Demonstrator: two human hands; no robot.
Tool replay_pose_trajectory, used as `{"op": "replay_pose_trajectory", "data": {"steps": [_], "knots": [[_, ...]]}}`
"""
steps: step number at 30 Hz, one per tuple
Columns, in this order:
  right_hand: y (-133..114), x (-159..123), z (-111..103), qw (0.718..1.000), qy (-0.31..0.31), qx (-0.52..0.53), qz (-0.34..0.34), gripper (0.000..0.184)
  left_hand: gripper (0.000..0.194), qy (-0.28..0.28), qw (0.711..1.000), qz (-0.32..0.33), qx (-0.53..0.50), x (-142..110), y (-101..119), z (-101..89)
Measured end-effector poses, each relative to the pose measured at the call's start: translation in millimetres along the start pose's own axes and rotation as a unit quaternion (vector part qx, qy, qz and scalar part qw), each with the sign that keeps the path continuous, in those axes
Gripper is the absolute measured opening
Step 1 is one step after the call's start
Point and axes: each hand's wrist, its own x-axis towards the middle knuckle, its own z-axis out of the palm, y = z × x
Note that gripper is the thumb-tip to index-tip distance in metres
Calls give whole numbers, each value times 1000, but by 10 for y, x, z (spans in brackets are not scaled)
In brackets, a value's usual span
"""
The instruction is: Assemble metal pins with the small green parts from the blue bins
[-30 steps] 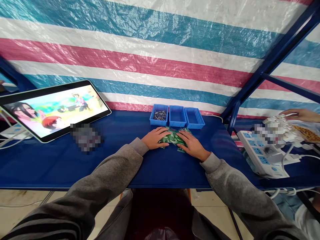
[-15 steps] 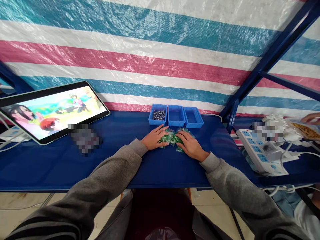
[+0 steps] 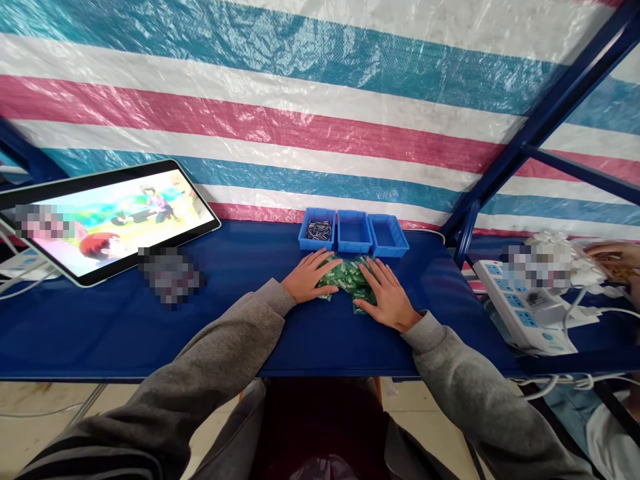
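Note:
A heap of small green plastic packets [image 3: 347, 272] lies on the blue table [image 3: 320, 340], between my two hands. My left hand [image 3: 307, 277] rests along the heap's left side with its fingers spread, the tips touching the packets. On the other side my right hand [image 3: 387, 293] lies over the right part of the heap, its fingers apart too. Neither hand grips anything. What the packets contain is too small to make out, and some are hidden under my fingers.
Behind the heap stand a blue bin [image 3: 319, 230] of small metal pieces and two more bins, a middle one [image 3: 355, 231] and a right one [image 3: 389, 235]. A lit tablet [image 3: 150, 207] leans at left. A power strip [image 3: 523, 310] and another person's hand [image 3: 617, 255] are at right.
My right hand has shifted slightly right and its fingers have spread, showing more of the packets. The left hand has barely moved. The other person's hand at right has moved left.

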Motion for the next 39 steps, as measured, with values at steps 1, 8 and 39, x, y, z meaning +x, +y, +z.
{"op": "replay_pose_trajectory", "data": {"steps": [1,8,39], "knots": [[-11,-27,9,1000,-13,-6,16,81,81,-7,1000,3,-1,-5,-1,0],[-39,7,72,997,-57,1,56,78,95,-32,999,22,10,11,0,28],[-38,182,-26,999,-5,18,32,72,79,32,999,15,3,63,-26,43]]}}
